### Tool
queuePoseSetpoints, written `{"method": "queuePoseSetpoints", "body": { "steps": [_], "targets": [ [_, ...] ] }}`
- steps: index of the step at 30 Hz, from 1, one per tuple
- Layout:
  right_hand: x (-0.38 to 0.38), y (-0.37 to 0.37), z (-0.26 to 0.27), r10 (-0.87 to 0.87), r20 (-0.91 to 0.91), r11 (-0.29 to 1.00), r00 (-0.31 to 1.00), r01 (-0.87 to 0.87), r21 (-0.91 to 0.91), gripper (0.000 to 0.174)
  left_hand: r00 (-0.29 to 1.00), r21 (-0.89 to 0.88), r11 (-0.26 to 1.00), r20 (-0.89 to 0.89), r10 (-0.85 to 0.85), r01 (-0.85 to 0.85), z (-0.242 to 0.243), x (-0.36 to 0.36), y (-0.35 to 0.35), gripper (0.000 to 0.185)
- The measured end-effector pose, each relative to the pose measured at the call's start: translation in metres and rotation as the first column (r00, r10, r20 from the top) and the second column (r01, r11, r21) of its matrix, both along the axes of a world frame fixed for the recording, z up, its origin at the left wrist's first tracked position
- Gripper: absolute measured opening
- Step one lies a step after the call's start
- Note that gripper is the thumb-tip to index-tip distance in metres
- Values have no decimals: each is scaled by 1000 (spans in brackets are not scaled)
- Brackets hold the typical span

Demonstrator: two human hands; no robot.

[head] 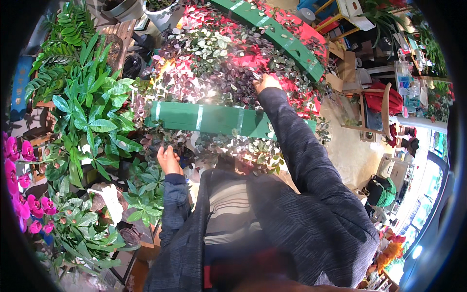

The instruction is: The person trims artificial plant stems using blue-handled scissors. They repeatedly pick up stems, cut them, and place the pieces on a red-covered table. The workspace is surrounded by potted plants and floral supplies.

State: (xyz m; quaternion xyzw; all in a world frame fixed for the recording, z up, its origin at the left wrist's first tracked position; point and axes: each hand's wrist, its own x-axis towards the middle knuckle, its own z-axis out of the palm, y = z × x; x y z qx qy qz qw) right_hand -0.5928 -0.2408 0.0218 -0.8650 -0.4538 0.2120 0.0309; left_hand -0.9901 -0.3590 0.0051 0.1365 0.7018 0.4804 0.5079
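My right hand (268,83) reaches over leafy sprigs and touches dark purple foliage (239,78); whether its fingers grip a stem is hidden. Close to my body, my left hand (169,160) has curled fingers beside the leaves at the lower left; what it holds, if anything, is too small to tell. Between my hands and the main foliage runs a long green block (217,118) banded with clear tape, like floral foam. A second green block (277,34) slants across the far side. Red sheet material (251,60) shows under the leaves. Paler green-grey sprigs (209,47) lie among them.
Broad-leaved potted plants (96,116) crowd the left, with magenta orchids (34,204) at the far left edge. A white pot (164,14) stands at the back. To the right are cardboard boxes (346,67) and a wooden chair (386,109) with a red bag.
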Motion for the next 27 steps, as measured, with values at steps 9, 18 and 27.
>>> {"method": "queuePoseSetpoints", "body": {
  "steps": [9,18,27],
  "targets": [
    [-33,82,-4,400,77,899,913,-374,-228,36,997,-47,997,-37,-68,66,4,-5,-24,48],
    [24,117,42,496,-76,865,865,-499,-41,30,978,8,979,-50,-203,204,20,5,-8,34],
    [55,93,167,630,245,717,737,-673,179,29,717,362,650,-547,-432,668,91,78,97,20]
  ]
}}
